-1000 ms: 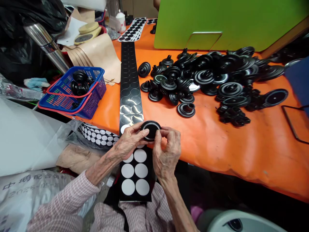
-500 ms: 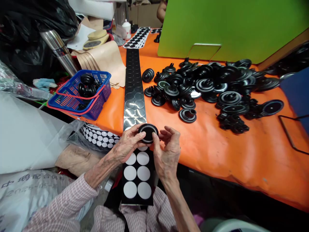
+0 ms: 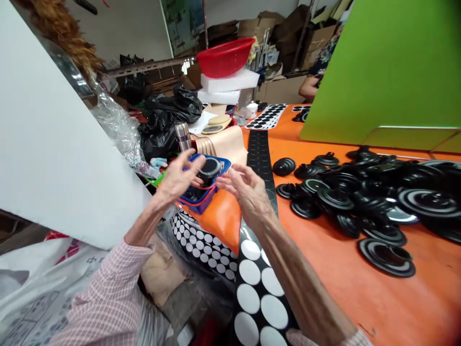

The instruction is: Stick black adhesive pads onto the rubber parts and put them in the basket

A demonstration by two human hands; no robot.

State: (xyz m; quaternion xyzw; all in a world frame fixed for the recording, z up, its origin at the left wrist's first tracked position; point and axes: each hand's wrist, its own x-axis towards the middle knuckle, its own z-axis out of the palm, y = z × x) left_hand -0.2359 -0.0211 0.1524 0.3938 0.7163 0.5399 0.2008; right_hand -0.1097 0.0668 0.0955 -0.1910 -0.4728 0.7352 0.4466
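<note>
A black round disc part with a grey ring (image 3: 211, 166) is over the blue plastic basket (image 3: 224, 165), between my two hands. My left hand (image 3: 181, 177) is at the basket's left side with its fingers spread, the tips right beside the disc; whether they still touch it is hard to tell. To the right of the basket is my right hand (image 3: 248, 190), its fingers bent and apart, holding nothing that I can make out. More black parts lie inside the basket, partly hidden by the hands. Below my right forearm runs a black strip with white round stickers (image 3: 248, 299).
Many black disc parts (image 3: 336, 198) are heaped on the orange table (image 3: 324, 269). A green board (image 3: 389, 72) stands behind them. At the back left are a steel flask (image 3: 183, 137), brown paper (image 3: 230, 144) and black bags (image 3: 169, 110). A sticker roll (image 3: 201, 245) hangs below the table edge.
My view has swung left. Both hands have moved from above the sticker strip to the blue basket, and the disc is now over it. The fingers of my left hand have spread.
</note>
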